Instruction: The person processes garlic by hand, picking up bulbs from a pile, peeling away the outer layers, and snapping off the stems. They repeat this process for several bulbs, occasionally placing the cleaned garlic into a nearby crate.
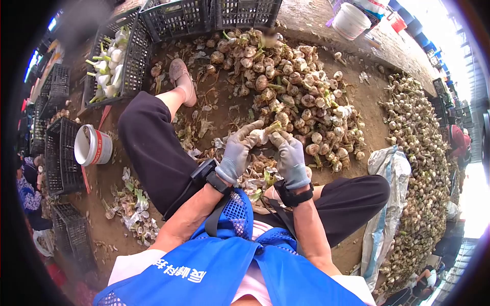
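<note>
My left hand (238,149), in a grey work glove, is closed around a pale garlic bulb (262,134). From the other side my right hand (290,156), gloved the same way, pinches the yellowish stem end of that bulb. Both hands are close together above my lap, at the near edge of a heap of unpeeled garlic (306,97). Loose papery skins (250,184) lie below and around the hands. The inner fingers are partly hidden by the gloves and the bulb.
A black crate (133,60) with cleaned garlic stands at the upper left, beside other crates (176,23). A white bucket (93,145) is on the left. A plastic sack (388,173) lies right of my knee, before a long garlic heap (416,173). Other people are at both edges.
</note>
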The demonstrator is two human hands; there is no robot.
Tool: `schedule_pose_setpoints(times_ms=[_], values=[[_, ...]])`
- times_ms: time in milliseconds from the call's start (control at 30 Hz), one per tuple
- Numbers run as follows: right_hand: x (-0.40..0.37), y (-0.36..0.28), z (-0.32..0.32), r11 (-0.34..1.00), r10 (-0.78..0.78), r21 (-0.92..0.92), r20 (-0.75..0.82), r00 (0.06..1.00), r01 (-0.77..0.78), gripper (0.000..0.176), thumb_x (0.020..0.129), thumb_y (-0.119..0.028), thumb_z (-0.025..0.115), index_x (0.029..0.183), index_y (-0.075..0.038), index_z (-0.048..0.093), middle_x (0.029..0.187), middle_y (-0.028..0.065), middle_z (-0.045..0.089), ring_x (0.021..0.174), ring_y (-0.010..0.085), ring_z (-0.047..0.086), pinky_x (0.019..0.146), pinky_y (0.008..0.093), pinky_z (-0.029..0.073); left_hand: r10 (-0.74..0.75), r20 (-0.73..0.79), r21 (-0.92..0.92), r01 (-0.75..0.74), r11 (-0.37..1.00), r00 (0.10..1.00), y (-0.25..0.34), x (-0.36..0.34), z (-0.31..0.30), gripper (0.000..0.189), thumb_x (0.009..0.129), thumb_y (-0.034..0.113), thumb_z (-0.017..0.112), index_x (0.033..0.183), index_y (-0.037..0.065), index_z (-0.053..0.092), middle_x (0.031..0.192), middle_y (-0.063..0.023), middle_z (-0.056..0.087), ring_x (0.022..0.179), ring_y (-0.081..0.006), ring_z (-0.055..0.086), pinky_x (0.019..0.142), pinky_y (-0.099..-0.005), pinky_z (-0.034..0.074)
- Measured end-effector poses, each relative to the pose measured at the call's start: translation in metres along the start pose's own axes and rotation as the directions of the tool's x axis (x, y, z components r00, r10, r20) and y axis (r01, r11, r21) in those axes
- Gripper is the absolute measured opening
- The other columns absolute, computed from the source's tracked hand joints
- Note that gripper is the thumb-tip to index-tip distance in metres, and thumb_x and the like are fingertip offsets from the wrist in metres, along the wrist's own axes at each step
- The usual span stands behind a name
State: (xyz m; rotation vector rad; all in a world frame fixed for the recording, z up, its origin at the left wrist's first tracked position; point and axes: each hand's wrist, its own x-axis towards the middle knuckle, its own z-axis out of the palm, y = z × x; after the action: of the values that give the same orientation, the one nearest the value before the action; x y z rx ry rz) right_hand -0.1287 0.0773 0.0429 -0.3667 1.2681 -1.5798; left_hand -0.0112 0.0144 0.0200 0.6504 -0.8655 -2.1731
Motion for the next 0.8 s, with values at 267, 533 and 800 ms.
schedule_pose_setpoints(times_ms=[267,533,800], values=[[0.011,0.016,-0.011,0.995,-0.005,-0.104,0.046,0.999,0.01,0.016,0.087,-0.007,0.053,0.097,0.003,0.06,0.081,0.0019,0.062,0.067,0.0067,0.058,0.054,0.0186,0.048,-0.175,0.01,-0.193,0.174,0.966,0.984,-0.004,0.0,-0.017,0.034,0.093,0.019,0.046,0.121,0.001,0.048,0.103,-0.005,0.059,0.086,-0.0095,0.056,0.078,-0.0247,0.048],[0.004,0.02,-0.016,0.952,-0.159,-0.224,0.228,0.961,0.211,0.014,0.08,0.002,0.053,0.092,0.0,0.061,0.089,0.0056,0.062,0.077,0.0106,0.059,0.068,0.0231,0.048,0.24,0.008,0.509,-0.211,0.834,0.971,-0.01,0.002,-0.007,0.024,0.094,0.023,0.047,0.099,0.0,0.053,0.087,-0.0012,0.057,0.078,-0.0053,0.05,0.071,-0.0198,0.043],[0.027,0.042,-0.021,0.898,-0.144,-0.405,0.096,0.985,0.171,0.023,0.075,0.005,0.047,0.092,0.001,0.062,0.08,0.0016,0.062,0.061,0.009,0.053,0.056,0.0223,0.044,-0.503,-0.149,-0.339,0.434,0.835,0.851,-0.005,0.001,-0.019,0.038,0.091,0.048,0.04,0.086,0.013,0.054,0.059,-0.0008,0.049,0.044,-0.0088,0.046,0.029,-0.0193,0.028]])
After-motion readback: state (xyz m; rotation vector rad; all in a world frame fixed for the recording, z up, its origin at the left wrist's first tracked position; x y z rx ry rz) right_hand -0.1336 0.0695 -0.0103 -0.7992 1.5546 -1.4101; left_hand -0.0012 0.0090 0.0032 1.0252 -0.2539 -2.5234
